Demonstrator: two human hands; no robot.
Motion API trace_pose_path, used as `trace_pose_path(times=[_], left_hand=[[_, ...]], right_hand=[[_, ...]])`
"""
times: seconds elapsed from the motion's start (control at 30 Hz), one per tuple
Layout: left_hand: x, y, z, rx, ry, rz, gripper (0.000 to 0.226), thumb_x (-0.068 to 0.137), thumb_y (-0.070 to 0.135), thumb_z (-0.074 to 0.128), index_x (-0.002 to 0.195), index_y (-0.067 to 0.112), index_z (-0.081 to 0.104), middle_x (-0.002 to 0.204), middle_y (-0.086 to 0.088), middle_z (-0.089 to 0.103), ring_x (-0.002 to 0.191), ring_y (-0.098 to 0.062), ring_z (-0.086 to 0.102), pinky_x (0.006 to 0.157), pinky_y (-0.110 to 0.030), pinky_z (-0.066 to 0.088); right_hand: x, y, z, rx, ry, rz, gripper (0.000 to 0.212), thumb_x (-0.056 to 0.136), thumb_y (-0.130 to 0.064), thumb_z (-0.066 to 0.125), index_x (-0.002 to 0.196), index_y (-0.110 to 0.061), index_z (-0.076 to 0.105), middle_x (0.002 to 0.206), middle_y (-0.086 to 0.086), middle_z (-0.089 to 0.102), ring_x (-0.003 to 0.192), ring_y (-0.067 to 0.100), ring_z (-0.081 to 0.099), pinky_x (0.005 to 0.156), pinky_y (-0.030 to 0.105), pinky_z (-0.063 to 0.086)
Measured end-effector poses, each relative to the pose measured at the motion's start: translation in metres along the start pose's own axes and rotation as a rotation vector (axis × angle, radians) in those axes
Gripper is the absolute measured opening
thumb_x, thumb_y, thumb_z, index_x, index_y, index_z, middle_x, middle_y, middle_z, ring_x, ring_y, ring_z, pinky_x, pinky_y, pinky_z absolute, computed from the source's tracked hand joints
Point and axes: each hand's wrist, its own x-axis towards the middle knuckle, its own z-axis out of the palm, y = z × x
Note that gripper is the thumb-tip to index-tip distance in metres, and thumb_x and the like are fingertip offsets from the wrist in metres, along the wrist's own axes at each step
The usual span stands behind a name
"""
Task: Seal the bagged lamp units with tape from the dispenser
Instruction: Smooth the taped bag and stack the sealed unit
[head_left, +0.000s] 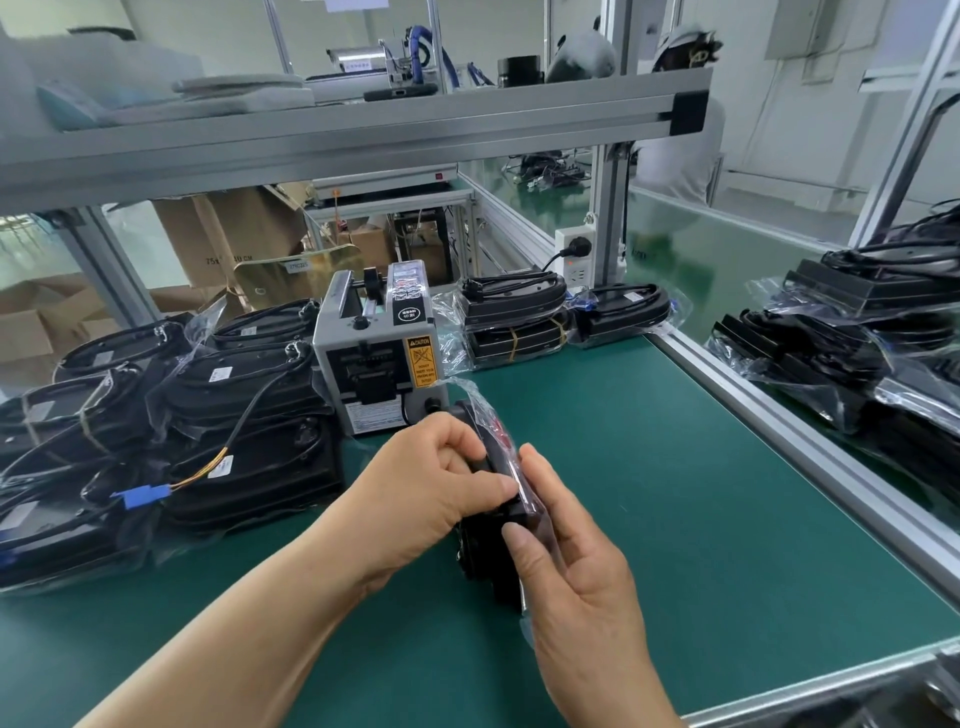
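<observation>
A bagged lamp unit (493, 499) stands on edge on the green bench (675, 519), pinched by the left hand (431, 483) and right hand (576, 587) just before the tape dispenser (382, 358), apparently mid-seal, with bagged piles (171, 415) probably waiting.

This is a factory packing station. The table (675, 493) has a green mat top edged in aluminium profile, and grey aluminium extrusion rails (363, 130) carry a shelf overhead. A grey automatic tape dispenser with a yellow caution label (379, 358) stands on the table among piles of bagged black lamp units (234, 415). A white power socket (574, 257) sits on a frame post. Brown cardboard cartons (228, 234) are stacked behind. A person in white (675, 150) is at the next green-topped line.
</observation>
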Motion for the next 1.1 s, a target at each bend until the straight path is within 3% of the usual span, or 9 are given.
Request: trace_pose_path(times=[0.13,0.3,0.4,0.53,0.67,0.8,0.9,1.0,1.1], left_hand=[[-0.004,-0.006,0.009,-0.104,0.04,-0.063,0.029,0.078,0.025,0.081,0.096,0.017,0.061,0.055,0.012,0.047,0.048,-0.003,0.042,0.051,-0.018,0.037],[-0.013,-0.008,0.008,-0.054,-0.023,-0.065,0.054,0.055,0.034,0.084,0.102,0.024,0.059,0.063,0.008,0.04,0.059,-0.01,0.038,0.063,-0.031,0.037],[-0.014,-0.005,0.001,-0.094,-0.102,-0.098,0.057,0.055,0.029,0.086,0.105,0.022,0.06,0.065,0.006,0.044,0.058,-0.01,0.041,0.06,-0.027,0.04],[-0.007,-0.002,-0.004,-0.245,-0.103,-0.17,0.043,0.069,0.022,0.088,0.098,0.011,0.059,0.063,0.003,0.055,0.049,-0.009,0.041,0.052,-0.023,0.036],[0.004,-0.006,0.001,-0.165,-0.004,-0.127,0.029,0.076,0.025,0.082,0.08,0.012,0.056,0.051,0.005,0.052,0.045,-0.009,0.039,0.044,-0.019,0.034],[0.008,-0.011,-0.002,-0.151,0.007,-0.105,0.019,0.087,0.021,0.073,0.074,0.014,0.06,0.054,-0.002,0.057,0.04,-0.01,0.039,0.042,-0.017,0.035],[0.011,-0.019,-0.008,-0.234,0.029,-0.115,0.018,0.088,0.02,0.07,0.071,0.017,0.064,0.057,-0.001,0.059,0.042,-0.009,0.041,0.046,-0.016,0.038],[0.037,-0.029,-0.029,-0.493,0.254,-0.244,0.018,0.09,0.024,0.07,0.073,0.017,0.068,0.06,0.003,0.058,0.043,-0.006,0.044,0.048,-0.019,0.042],[0.076,-0.038,-0.055,-0.693,0.479,-0.39,0.012,0.094,0.021,0.067,0.084,0.015,0.067,0.055,0.006,0.058,0.04,-0.002,0.047,0.043,-0.017,0.042]], right_hand=[[0.0,0.0,0.0,0.004,-0.003,-0.004,0.059,0.087,-0.021,0.059,0.135,-0.053,0.051,0.147,-0.015,0.052,0.139,0.009,0.045,0.118,0.046,0.033],[-0.001,0.0,0.0,0.031,-0.012,0.001,0.053,0.088,-0.03,0.061,0.135,-0.052,0.051,0.147,-0.012,0.053,0.138,0.011,0.046,0.117,0.046,0.034],[-0.001,-0.001,-0.001,0.027,-0.015,-0.002,0.053,0.088,-0.033,0.063,0.136,-0.051,0.051,0.146,-0.012,0.053,0.138,0.011,0.047,0.116,0.046,0.035],[-0.001,0.0,-0.001,0.004,0.001,-0.006,0.058,0.087,-0.021,0.06,0.135,-0.05,0.052,0.144,-0.015,0.055,0.137,0.009,0.047,0.117,0.047,0.034],[-0.002,-0.004,0.003,0.001,0.027,-0.009,0.059,0.085,-0.016,0.059,0.133,-0.051,0.054,0.144,-0.016,0.055,0.137,0.008,0.047,0.118,0.046,0.033],[-0.004,-0.006,0.0,0.027,0.038,0.003,0.054,0.092,-0.006,0.061,0.134,-0.04,0.06,0.143,-0.012,0.056,0.137,0.009,0.047,0.118,0.044,0.034],[-0.005,-0.009,-0.005,-0.016,0.073,-0.005,0.059,0.092,0.007,0.06,0.131,-0.037,0.061,0.138,-0.014,0.06,0.133,0.005,0.051,0.113,0.027,0.037],[-0.004,-0.014,-0.005,-0.099,0.102,-0.014,0.066,0.089,0.006,0.064,0.126,-0.048,0.063,0.13,-0.02,0.065,0.123,-0.003,0.057,0.101,0.007,0.038],[-0.005,-0.015,-0.006,-0.139,0.104,-0.018,0.062,0.086,0.005,0.066,0.126,-0.043,0.065,0.124,-0.022,0.067,0.116,-0.007,0.06,0.09,-0.002,0.038]])
